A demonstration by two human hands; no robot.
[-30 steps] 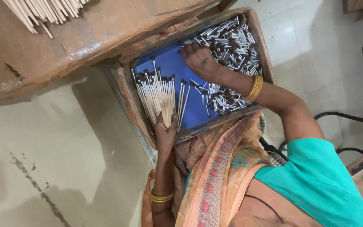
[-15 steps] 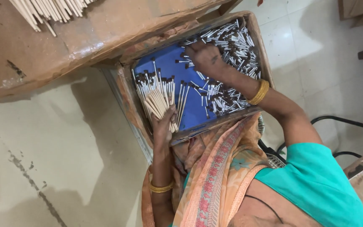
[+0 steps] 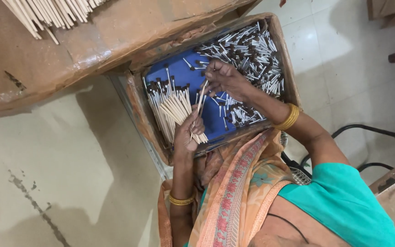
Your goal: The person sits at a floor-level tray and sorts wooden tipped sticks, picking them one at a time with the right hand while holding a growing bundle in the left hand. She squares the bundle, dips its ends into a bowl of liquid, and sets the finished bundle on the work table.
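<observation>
Since the earlier frames, the right hand (image 3: 227, 80) has drawn back from the far right heap toward the middle of the tray and now pinches one thin pale stick (image 3: 200, 101), while the left hand (image 3: 187, 132) has closed more tightly around its bundle. That stick slants from the right hand's fingertips down to the left hand, its lower end touching the bundle of sticks (image 3: 172, 110). The left hand is closed around the near end of the bundle, which fans out away from it across the left half of the tray, dark tips pointing to the far side. Both lie inside a shallow brown tray (image 3: 140, 110) lined with blue sheet (image 3: 216, 119), resting on the person's lap. A loose heap of dark-tipped sticks (image 3: 252, 50) fills the far right part of the tray, just beyond the right hand, with a few scattered on the blue sheet between the heap and the bundle. Each wrist carries a gold bangle (image 3: 289, 118). At the far left, a brown cardboard box (image 3: 69, 50) carries more pale sticks (image 3: 46, 13) on top. Beneath is a pale tiled floor (image 3: 46, 183).
</observation>
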